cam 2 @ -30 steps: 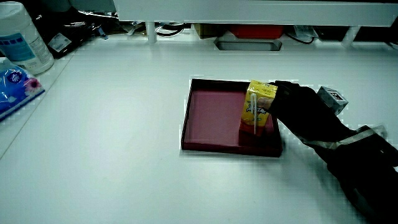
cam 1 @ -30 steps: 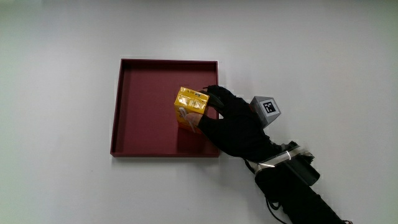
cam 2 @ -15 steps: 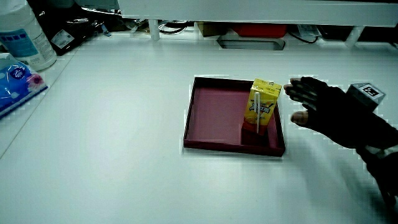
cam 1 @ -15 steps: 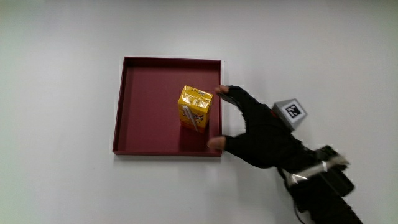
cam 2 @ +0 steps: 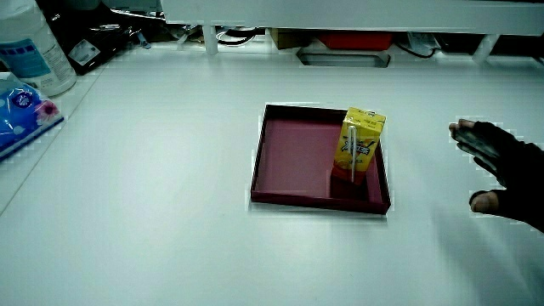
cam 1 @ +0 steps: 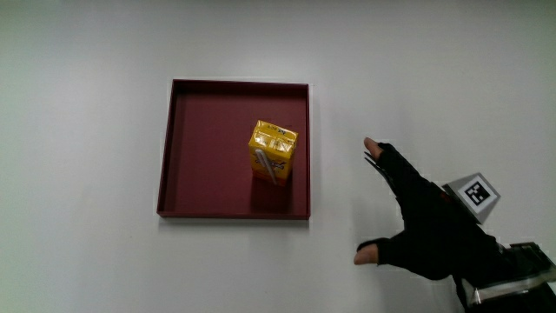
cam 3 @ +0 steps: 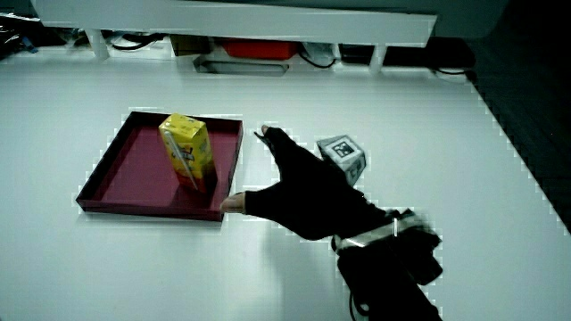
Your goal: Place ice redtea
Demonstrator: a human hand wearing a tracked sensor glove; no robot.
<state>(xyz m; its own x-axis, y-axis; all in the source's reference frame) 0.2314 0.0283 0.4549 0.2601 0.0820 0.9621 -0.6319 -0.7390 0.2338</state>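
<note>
The yellow drink carton (cam 1: 273, 152) is standing upright inside the dark red tray (cam 1: 200, 148), close to the tray wall nearest the hand (cam 1: 426, 235). The hand is over bare table (cam 1: 87, 261) beside the tray, fingers spread, holding nothing.

A plain white surface (cam 1: 104, 261) fills the main view, evenly lit and matte. In both side views it runs up to a low white partition (cam 2: 340, 15) that stands on short white legs (cam 3: 94, 42); in the dark gap under the partition lie tangled cables (cam 2: 234, 37), a grey tray-like thing (cam 2: 342, 58) and something red (cam 3: 257, 48). In a side view, one corner of the surface carries a large white bottle with a blue label (cam 2: 32, 53) and, nearer the person along that edge, a blue patterned packet (cam 2: 21, 119). In a side view, dark floor (cam 3: 535, 116) shows past another edge of the surface.
</note>
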